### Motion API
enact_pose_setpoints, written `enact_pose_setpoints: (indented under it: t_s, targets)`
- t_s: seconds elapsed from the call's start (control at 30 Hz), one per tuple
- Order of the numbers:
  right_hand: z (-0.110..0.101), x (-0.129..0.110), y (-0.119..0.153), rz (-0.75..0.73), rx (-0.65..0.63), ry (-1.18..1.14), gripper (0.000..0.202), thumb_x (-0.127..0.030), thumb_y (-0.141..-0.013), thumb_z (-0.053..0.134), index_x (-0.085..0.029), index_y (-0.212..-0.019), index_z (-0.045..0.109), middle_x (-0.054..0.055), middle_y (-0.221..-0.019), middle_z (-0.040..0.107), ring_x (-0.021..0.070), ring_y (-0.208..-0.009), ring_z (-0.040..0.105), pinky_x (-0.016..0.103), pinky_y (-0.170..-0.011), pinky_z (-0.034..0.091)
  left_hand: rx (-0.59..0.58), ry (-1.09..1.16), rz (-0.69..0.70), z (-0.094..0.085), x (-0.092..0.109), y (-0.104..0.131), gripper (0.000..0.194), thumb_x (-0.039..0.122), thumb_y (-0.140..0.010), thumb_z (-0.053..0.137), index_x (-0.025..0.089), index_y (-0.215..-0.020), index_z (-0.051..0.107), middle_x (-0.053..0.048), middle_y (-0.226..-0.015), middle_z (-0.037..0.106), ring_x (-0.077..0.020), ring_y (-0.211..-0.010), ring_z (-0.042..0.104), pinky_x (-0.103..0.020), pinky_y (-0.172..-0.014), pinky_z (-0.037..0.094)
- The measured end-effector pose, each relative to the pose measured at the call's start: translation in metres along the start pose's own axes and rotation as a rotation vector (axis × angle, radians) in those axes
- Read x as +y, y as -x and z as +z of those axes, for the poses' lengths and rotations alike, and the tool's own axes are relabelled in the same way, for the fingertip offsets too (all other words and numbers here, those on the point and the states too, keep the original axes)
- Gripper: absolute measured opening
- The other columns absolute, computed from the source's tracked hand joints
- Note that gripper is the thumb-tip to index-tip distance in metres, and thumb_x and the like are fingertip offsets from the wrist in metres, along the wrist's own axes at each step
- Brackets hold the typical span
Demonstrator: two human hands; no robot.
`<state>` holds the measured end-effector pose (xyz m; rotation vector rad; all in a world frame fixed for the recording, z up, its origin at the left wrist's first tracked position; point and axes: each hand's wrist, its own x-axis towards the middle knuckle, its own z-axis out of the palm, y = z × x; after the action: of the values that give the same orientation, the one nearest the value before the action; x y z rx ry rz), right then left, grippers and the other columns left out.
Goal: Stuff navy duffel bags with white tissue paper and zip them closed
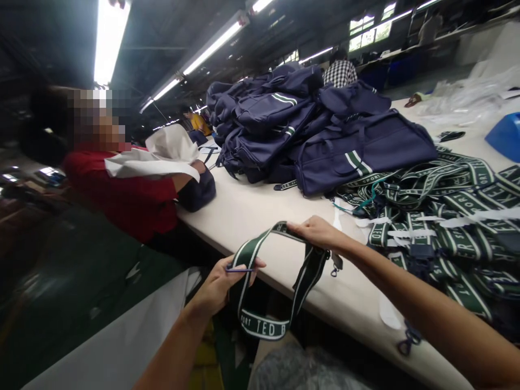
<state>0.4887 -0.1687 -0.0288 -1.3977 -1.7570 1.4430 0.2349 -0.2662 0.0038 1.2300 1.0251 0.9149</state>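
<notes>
A green strap (266, 326) with white edges and white lettering hangs in a loop between my hands, over the front edge of the table. My left hand (221, 281) pinches one side of the loop, and a thin dark blue piece (239, 270) lies across its fingertips. My right hand (314, 233) grips the upper right part of the strap, fingers closed round it. A metal clip (335, 269) dangles just below my right hand.
Navy bags (268, 119) are piled on the pale table (252, 208). Many green straps (455, 233) lie heaped at the right. A person in red (125, 200) handles a dark bag at the left. Clear plastic (467, 103) and a blue object (505, 136) are at the far right.
</notes>
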Motion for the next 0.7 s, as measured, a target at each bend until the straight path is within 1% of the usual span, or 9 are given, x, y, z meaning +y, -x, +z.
enact_pose_setpoints:
  t_s: [0.07, 0.17, 0.23, 0.33, 0.4, 0.5, 0.6, 0.67, 0.7]
  targets:
    - [0.019, 0.015, -0.005, 0.005, -0.065, 0.244, 0.070, -0.080, -0.074, 0.057, -0.019, -0.044, 0.039, -0.001, -0.044, 0.033, 0.0103, -0.045, 0.032, 0.028, -0.046, 0.020, 0.082, 0.028, 0.063, 0.008, 0.006, -0.003, 0.038, 0.047, -0.084, 0.062, 0.012, -0.095, 0.072, -0.001, -0.063, 0.043, -0.0108, -0.055, 0.037, -0.025, -0.051, 0.029]
    - [0.039, 0.031, -0.004, -0.031, -0.202, 0.298, 0.072, -0.082, -0.076, 0.052, -0.019, -0.044, 0.035, -0.002, -0.047, 0.029, 0.0096, -0.046, 0.028, 0.028, -0.048, 0.020, 0.247, -0.070, 0.131, 0.009, 0.014, -0.010, 0.038, 0.048, -0.089, 0.054, 0.014, -0.096, 0.068, -0.001, -0.067, 0.046, -0.0105, -0.056, 0.037, -0.025, -0.050, 0.028]
    - [0.039, 0.036, 0.003, -0.056, -0.198, 0.268, 0.073, -0.084, -0.076, 0.048, -0.020, -0.046, 0.031, -0.003, -0.048, 0.025, 0.0090, -0.047, 0.023, 0.028, -0.048, 0.017, 0.337, -0.159, 0.171, 0.002, 0.021, -0.010, 0.039, 0.050, -0.091, 0.051, 0.014, -0.088, 0.064, -0.001, -0.067, 0.048, -0.0097, -0.055, 0.036, -0.024, -0.048, 0.027]
    - [0.022, 0.040, 0.015, -0.055, -0.203, 0.195, 0.073, -0.084, -0.074, 0.050, -0.020, -0.050, 0.025, -0.004, -0.051, 0.020, 0.0086, -0.049, 0.017, 0.028, -0.048, 0.013, 0.425, -0.179, 0.179, -0.013, 0.034, -0.003, 0.042, 0.055, -0.092, 0.049, 0.015, -0.080, 0.057, -0.001, -0.066, 0.051, -0.0084, -0.051, 0.036, -0.022, -0.045, 0.026]
    - [0.011, 0.043, 0.021, -0.046, -0.268, 0.128, 0.072, -0.083, -0.074, 0.052, -0.021, -0.053, 0.023, -0.005, -0.053, 0.017, 0.0085, -0.050, 0.015, 0.028, -0.048, 0.011, 0.407, -0.099, 0.146, -0.019, 0.041, 0.005, 0.041, 0.058, -0.090, 0.054, 0.017, -0.097, 0.059, -0.001, -0.069, 0.054, -0.0080, -0.050, 0.038, -0.021, -0.045, 0.025]
    - [0.012, 0.048, 0.025, -0.021, -0.345, 0.073, 0.070, -0.081, -0.076, 0.053, -0.021, -0.054, 0.023, -0.006, -0.053, 0.016, 0.0083, -0.050, 0.014, 0.028, -0.048, 0.011, 0.282, 0.018, 0.098, -0.019, 0.044, 0.012, 0.059, 0.056, -0.083, 0.067, 0.019, -0.128, 0.054, 0.000, -0.073, 0.053, -0.0077, -0.055, 0.041, -0.019, -0.047, 0.030]
    - [0.030, 0.052, 0.024, -0.040, -0.277, 0.093, 0.062, -0.076, -0.078, 0.056, -0.019, -0.057, 0.043, -0.005, -0.051, 0.026, 0.0090, -0.049, 0.023, 0.026, -0.048, 0.017, 0.276, 0.044, 0.139, -0.013, 0.041, 0.010, 0.055, 0.048, -0.080, 0.074, 0.014, -0.123, 0.061, 0.000, -0.074, 0.051, -0.0073, -0.060, 0.044, -0.018, -0.052, 0.037]
    - [0.040, 0.054, 0.023, -0.084, -0.195, 0.102, 0.055, -0.071, -0.078, 0.061, -0.017, -0.081, 0.064, -0.003, -0.055, 0.042, 0.0110, -0.052, 0.036, 0.025, -0.050, 0.025, 0.410, 0.021, 0.240, -0.013, 0.041, 0.005, 0.049, 0.040, -0.077, 0.080, 0.017, -0.118, 0.064, 0.000, -0.079, 0.056, -0.0074, -0.065, 0.049, -0.017, -0.056, 0.042]
    - [0.042, 0.054, 0.023, -0.109, -0.172, 0.093, 0.056, -0.069, -0.077, 0.064, -0.017, -0.097, 0.068, -0.002, -0.060, 0.048, 0.0121, -0.055, 0.041, 0.025, -0.052, 0.028, 0.501, 0.004, 0.304, -0.015, 0.042, 0.002, 0.049, 0.036, -0.074, 0.082, 0.020, -0.116, 0.064, 0.000, -0.083, 0.058, -0.0076, -0.069, 0.053, -0.016, -0.060, 0.045]
